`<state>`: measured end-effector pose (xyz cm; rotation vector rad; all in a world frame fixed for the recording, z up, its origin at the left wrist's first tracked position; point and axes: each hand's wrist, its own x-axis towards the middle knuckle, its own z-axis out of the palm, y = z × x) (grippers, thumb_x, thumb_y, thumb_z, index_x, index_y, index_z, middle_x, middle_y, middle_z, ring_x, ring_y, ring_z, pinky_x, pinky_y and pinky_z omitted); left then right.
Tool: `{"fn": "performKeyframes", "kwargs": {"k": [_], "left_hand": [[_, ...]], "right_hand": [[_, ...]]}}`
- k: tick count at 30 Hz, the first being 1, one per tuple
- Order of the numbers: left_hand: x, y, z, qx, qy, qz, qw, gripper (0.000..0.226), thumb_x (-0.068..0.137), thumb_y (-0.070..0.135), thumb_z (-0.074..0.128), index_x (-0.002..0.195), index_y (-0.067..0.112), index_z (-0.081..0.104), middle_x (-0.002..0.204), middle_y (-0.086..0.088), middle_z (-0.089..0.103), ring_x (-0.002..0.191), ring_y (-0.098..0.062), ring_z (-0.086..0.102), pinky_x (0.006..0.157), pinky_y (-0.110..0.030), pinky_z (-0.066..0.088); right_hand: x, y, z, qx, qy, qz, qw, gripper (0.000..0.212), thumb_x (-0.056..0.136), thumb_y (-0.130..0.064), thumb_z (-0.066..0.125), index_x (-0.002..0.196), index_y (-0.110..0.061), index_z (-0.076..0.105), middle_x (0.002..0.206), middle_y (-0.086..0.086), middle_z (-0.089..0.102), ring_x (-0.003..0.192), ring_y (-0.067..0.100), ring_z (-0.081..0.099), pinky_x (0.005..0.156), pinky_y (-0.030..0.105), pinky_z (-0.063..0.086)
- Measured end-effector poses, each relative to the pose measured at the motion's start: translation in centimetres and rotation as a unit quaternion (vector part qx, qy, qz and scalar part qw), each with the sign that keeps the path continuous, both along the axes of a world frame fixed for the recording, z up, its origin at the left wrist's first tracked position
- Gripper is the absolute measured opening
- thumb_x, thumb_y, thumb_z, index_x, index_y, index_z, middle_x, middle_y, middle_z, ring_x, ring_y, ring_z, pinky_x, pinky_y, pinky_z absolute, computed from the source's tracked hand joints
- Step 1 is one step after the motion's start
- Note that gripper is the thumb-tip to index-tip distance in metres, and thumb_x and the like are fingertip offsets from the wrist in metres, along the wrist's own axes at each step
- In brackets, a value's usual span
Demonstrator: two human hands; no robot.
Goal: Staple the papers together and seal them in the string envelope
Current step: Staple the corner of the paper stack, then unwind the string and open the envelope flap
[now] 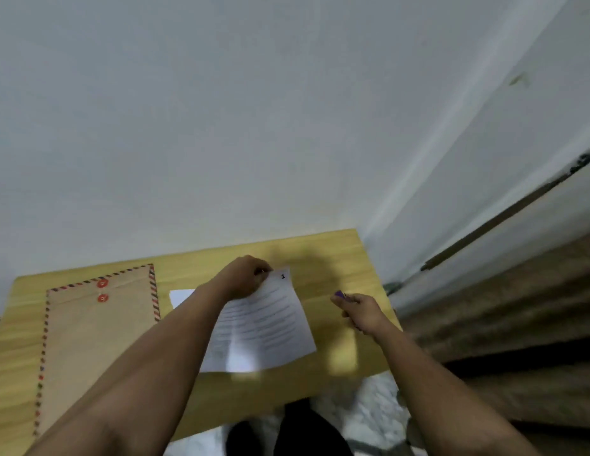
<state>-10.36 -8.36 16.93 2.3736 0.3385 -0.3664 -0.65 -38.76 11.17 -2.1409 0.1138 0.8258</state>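
Lay on the bench (320, 255): papers (267, 327), marked "1" at top corner, pinched there by left hand (244, 278) fingers; stapler (340, 295), purple, gripped in right hand (362, 312); envelope (96, 340) at left, apart.

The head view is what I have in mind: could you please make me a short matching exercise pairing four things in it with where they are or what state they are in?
Things:
1. string envelope
2. printed sheet
3. purple stapler
4. second white sheet

Places or states:
A. held in the right hand
B. pinched at its top corner by the left hand
C. lying flat at the left of the wooden table
D. mostly hidden behind the left forearm

Pairs: 1-C, 2-B, 3-A, 4-D
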Motion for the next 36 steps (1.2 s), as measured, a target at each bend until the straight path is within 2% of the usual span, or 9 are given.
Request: {"fn": "performKeyframes", "kwargs": {"k": [3, 7, 11, 14, 18, 22, 29, 32, 36], "left_hand": [[1.6, -1.0, -3.9, 0.016, 0.051, 0.006, 0.999, 0.033, 0.105, 0.022, 0.049, 0.131, 0.020, 0.070, 0.131, -0.005, 0.071, 0.115, -0.027, 0.066, 0.095, -0.038, 0.053], [4.3, -2.2, -8.1, 0.030, 0.085, -0.009, 0.996, 0.039, 0.105, 0.020, 0.044, 0.137, 0.024, 0.065, 0.131, -0.004, 0.071, 0.114, -0.028, 0.067, 0.088, -0.036, 0.053], [7.5, -4.0, -10.7, 0.059, 0.089, -0.011, 0.994, 0.035, 0.103, 0.015, 0.048, 0.129, 0.024, 0.069, 0.125, -0.004, 0.071, 0.111, -0.030, 0.066, 0.077, -0.029, 0.041], [9.6, -5.3, -12.0, 0.050, 0.089, 0.024, 0.994, 0.032, 0.102, 0.014, 0.051, 0.126, 0.021, 0.070, 0.127, -0.006, 0.069, 0.111, -0.031, 0.065, 0.078, -0.027, 0.038], [11.4, -6.4, -13.0, 0.037, 0.090, 0.059, 0.994, 0.028, 0.098, 0.012, 0.054, 0.117, 0.018, 0.073, 0.123, -0.008, 0.071, 0.108, -0.034, 0.065, 0.078, -0.028, 0.039], [13.2, -7.6, -12.9, 0.036, 0.102, 0.067, 0.992, 0.028, 0.099, 0.015, 0.054, 0.119, 0.020, 0.072, 0.125, -0.009, 0.071, 0.111, -0.034, 0.065, 0.079, -0.028, 0.040], [12.4, -8.6, -11.2, 0.078, 0.136, 0.054, 0.986, 0.045, 0.098, 0.037, 0.057, 0.143, 0.033, 0.053, 0.146, 0.000, 0.058, 0.128, -0.033, 0.056, 0.102, -0.046, 0.047], [10.4, -7.6, -9.7, 0.096, 0.154, 0.061, 0.982, 0.052, 0.100, 0.039, 0.055, 0.150, 0.032, 0.045, 0.148, -0.004, 0.055, 0.132, -0.034, 0.053, 0.104, -0.047, 0.046], [5.3, -4.2, -7.6, 0.117, 0.175, 0.110, 0.971, 0.055, 0.100, 0.042, 0.054, 0.152, 0.029, 0.044, 0.152, -0.003, 0.053, 0.136, -0.033, 0.050, 0.108, -0.049, 0.046]], "right_hand": [[0.4, -2.1, -4.4, -0.054, 0.033, 0.004, 0.998, 0.034, 0.079, -0.027, 0.089, 0.093, -0.013, 0.061, 0.077, 0.010, 0.059, 0.057, 0.019, 0.055, 0.057, 0.034, 0.043], [1.6, -3.8, -8.3, -0.145, 0.002, 0.012, 0.989, 0.042, 0.074, -0.021, 0.091, 0.106, -0.006, 0.068, 0.096, 0.010, 0.072, 0.090, 0.026, 0.068, 0.079, 0.034, 0.054], [3.8, -5.1, -10.0, -0.187, -0.066, 0.068, 0.978, 0.033, 0.075, -0.031, 0.080, 0.094, -0.021, 0.055, 0.084, 0.002, 0.065, 0.077, 0.027, 0.063, 0.070, 0.039, 0.054], [6.5, -5.2, -10.5, -0.204, -0.102, 0.108, 0.968, 0.040, 0.074, -0.046, 0.077, 0.100, -0.028, 0.052, 0.092, -0.005, 0.063, 0.081, 0.022, 0.062, 0.069, 0.037, 0.053], [9.8, -5.0, -10.7, -0.212, -0.072, 0.156, 0.962, 0.052, 0.073, -0.057, 0.073, 0.109, -0.027, 0.050, 0.105, 0.000, 0.059, 0.091, 0.025, 0.063, 0.077, 0.040, 0.056], [11.5, -4.7, -10.2, -0.234, -0.042, 0.202, 0.950, 0.053, 0.072, -0.056, 0.075, 0.104, -0.028, 0.044, 0.098, -0.001, 0.059, 0.081, 0.022, 0.064, 0.071, 0.039, 0.056], [11.2, -5.2, -9.7, -0.252, -0.091, 0.210, 0.940, 0.069, 0.076, -0.069, 0.066, 0.127, -0.027, 0.045, 0.117, 0.003, 0.055, 0.105, 0.027, 0.061, 0.082, 0.041, 0.054], [11.6, -4.8, -9.5, -0.232, -0.153, 0.217, 0.936, 0.064, 0.083, -0.057, 0.068, 0.134, -0.023, 0.049, 0.126, 0.009, 0.055, 0.115, 0.032, 0.058, 0.088, 0.045, 0.054], [11.9, -1.7, -8.9, -0.201, -0.243, 0.252, 0.915, 0.048, 0.085, -0.040, 0.073, 0.124, -0.017, 0.060, 0.119, 0.013, 0.061, 0.108, 0.035, 0.059, 0.085, 0.044, 0.053]]}}
